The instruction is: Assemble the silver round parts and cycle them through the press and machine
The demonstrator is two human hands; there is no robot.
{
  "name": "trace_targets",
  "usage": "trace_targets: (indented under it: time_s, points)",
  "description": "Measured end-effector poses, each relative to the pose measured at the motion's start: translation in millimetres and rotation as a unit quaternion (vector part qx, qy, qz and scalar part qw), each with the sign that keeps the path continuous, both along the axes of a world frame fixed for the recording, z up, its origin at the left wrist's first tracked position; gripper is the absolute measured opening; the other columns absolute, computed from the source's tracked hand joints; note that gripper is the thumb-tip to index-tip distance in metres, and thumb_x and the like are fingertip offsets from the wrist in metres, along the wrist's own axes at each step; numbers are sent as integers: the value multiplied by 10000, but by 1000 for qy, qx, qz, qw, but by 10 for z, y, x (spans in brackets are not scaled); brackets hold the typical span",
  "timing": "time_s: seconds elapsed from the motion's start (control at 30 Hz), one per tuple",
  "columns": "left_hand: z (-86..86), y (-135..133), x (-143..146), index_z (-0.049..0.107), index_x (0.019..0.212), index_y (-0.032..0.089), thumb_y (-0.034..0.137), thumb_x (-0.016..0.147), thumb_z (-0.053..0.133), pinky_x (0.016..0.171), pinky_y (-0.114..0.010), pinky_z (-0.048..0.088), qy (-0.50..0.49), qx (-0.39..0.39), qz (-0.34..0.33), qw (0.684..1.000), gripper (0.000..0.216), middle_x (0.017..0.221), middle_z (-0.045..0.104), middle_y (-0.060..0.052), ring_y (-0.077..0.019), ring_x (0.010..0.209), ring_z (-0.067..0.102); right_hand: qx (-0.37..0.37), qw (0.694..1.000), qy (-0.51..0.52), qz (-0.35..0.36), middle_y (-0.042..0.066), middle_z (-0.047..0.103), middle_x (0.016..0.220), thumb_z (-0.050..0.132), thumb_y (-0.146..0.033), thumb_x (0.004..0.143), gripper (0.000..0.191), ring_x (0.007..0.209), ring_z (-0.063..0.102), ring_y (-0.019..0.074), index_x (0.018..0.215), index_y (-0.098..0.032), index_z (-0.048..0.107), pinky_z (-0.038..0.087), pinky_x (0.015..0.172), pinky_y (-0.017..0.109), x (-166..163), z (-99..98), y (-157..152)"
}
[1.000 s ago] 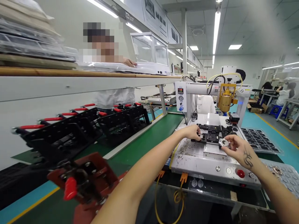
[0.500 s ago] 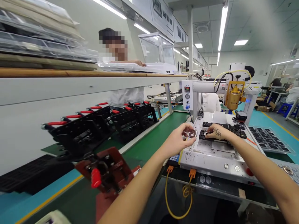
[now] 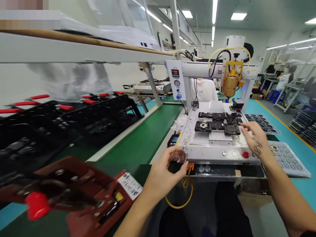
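My left hand [image 3: 164, 172] is in front of the machine's front left corner, thumb and fingers closed around a small round, see-through part with a dark tint [image 3: 182, 156]. Over the right side of the machine bed is my right hand [image 3: 256, 138]. Its thumb and forefinger are close together beside the right end of the black fixture [image 3: 217, 124]; anything between them is too small to make out. A round silvery part [image 3: 203, 125] lies in the fixture's left plate. Above the bed hangs a gold-coloured machine head [image 3: 231, 85].
A green conveyor belt [image 3: 145, 138] runs along the left. Red-brown clamp tooling [image 3: 98, 191] with a red knob stands near front left, black racks with red handles [image 3: 98, 121] behind it. At right is a clear tray of round pockets [image 3: 288, 161]. Other people are farther off.
My right hand has left the fixture's left plate, where a silvery part now shows, and moved to its right end. My left hand moved lower and nearer, still holding the round part. The view turned.
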State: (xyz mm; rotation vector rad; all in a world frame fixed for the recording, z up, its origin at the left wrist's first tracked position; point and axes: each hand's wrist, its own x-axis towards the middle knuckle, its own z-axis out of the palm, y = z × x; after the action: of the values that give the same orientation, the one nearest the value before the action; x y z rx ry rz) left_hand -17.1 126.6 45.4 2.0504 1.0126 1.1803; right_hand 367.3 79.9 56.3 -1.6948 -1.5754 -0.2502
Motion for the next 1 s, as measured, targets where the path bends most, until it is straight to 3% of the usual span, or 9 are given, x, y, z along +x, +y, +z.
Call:
trace_targets:
  time_s: [0.07, 0.13, 0.3, 0.4, 0.5, 0.57, 0.67, 0.83, 1.0]
  points:
    - [-302, -64, -27, 621, 1242, 284, 359, 868, 742, 938, -411, 626, 20, 6, 17, 1000, 401, 1060, 786, -23, -249, 955, 774, 83, 992, 1, -97, 113, 709, 1028, 575, -546, 1045, 364, 1023, 624, 314, 1056, -215, 727, 465, 984, 475, 272, -301, -538]
    - [-578, -115, 44, 623, 1242, 285, 344, 881, 730, 921, -401, 632, 36, -12, -5, 999, 381, 1050, 793, -17, -241, 937, 779, 85, 986, 2, -145, 100, 693, 967, 628, -651, 984, 442, 974, 622, 318, 983, -214, 701, 478, 953, 486, 470, -614, -882]
    - [-1094, -123, 545, 646, 1147, 252, 230, 822, 780, 1005, -432, 609, 127, -61, -154, 978, 352, 1164, 788, -64, -274, 1099, 753, 102, 980, 3, -169, 121, 665, 990, 652, -661, 974, 466, 998, 620, 337, 986, -196, 652, 488, 959, 527, 481, -982, -1003]
    - [-1326, -55, 746, 645, 1063, 239, 162, 773, 805, 1154, -521, 530, 176, -49, -183, 966, 340, 1368, 726, -131, -343, 1326, 662, 130, 985, -12, -115, 110, 677, 987, 715, -457, 999, 260, 969, 631, 312, 1022, -205, 653, 501, 948, 501, 107, -991, -1007]
    - [-1498, -72, 740, 643, 1066, 245, 155, 771, 811, 1250, -564, 450, 186, -57, -189, 962, 352, 1501, 658, -140, -364, 1462, 566, 52, 997, 35, 53, 95, 709, 1008, 628, -239, 1056, 43, 963, 666, 273, 1068, -233, 668, 543, 897, 434, -417, -1084, -1038]
    - [-1568, -146, 673, 640, 1108, 242, 166, 783, 814, 1322, -577, 356, 186, -58, -207, 959, 376, 1578, 606, -142, -361, 1536, 496, -32, 984, 65, 163, 96, 727, 1045, 554, -173, 1082, 150, 980, 686, 255, 1137, -237, 678, 573, 886, 399, -723, -1210, -985]
    - [-1593, -251, 585, 628, 1170, 230, 170, 801, 803, 1359, -577, 291, 185, -55, -228, 954, 412, 1624, 565, -151, -344, 1567, 463, -90, 965, 61, 237, 99, 735, 1081, 512, -152, 1098, 227, 1021, 706, 246, 1201, -231, 699, 597, 930, 376, -992, -1424, -738]
    - [-1528, -230, 554, 626, 1207, 217, 160, 812, 784, 1367, -574, 266, 173, -52, -236, 955, 430, 1603, 587, -160, -320, 1552, 490, -119, 962, 13, 246, 112, 694, 1041, 572, -218, 1091, 198, 960, 709, 275, 1213, -209, 728, 623, 895, 413, -1083, -1692, -331]
    - [-1485, -204, 519, 637, 1154, 212, 152, 799, 787, 1388, -565, 173, 164, -75, -257, 949, 389, 1618, 575, -151, -315, 1572, 462, -105, 963, -51, 242, 130, 676, 1017, 580, -251, 1099, 215, 927, 670, 295, 1238, -187, 731, 597, 841, 427, -1078, -1849, -343]
